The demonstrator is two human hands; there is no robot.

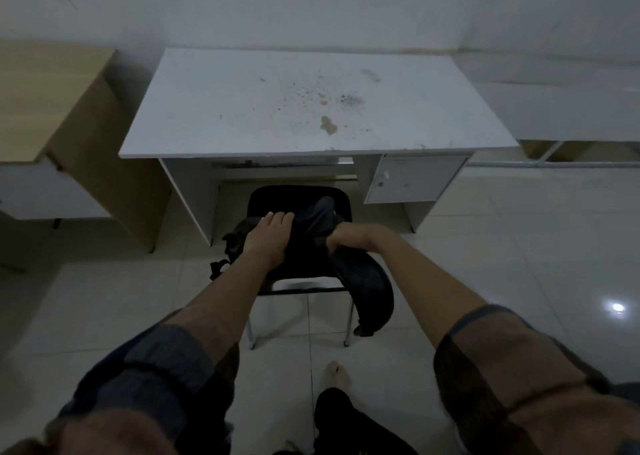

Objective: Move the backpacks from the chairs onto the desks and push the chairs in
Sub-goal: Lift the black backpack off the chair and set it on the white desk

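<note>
A dark backpack (311, 246) lies on the seat of a black chair (301, 198) that stands pulled out in front of a white desk (311, 108). My left hand (268, 238) rests flat on the backpack's left side, fingers straight. My right hand (341, 239) grips the backpack's right side, fingers curled into the fabric. A padded shoulder strap (374, 295) hangs off the chair's right edge, and a smaller strap (218, 269) dangles at the left. The desk top is stained and bears nothing.
A wooden desk (59, 108) stands to the left with a narrow gap between it and the white desk. More white furniture (571, 115) runs along the wall at right. My bare foot (337, 375) is on the pale tiled floor behind the chair.
</note>
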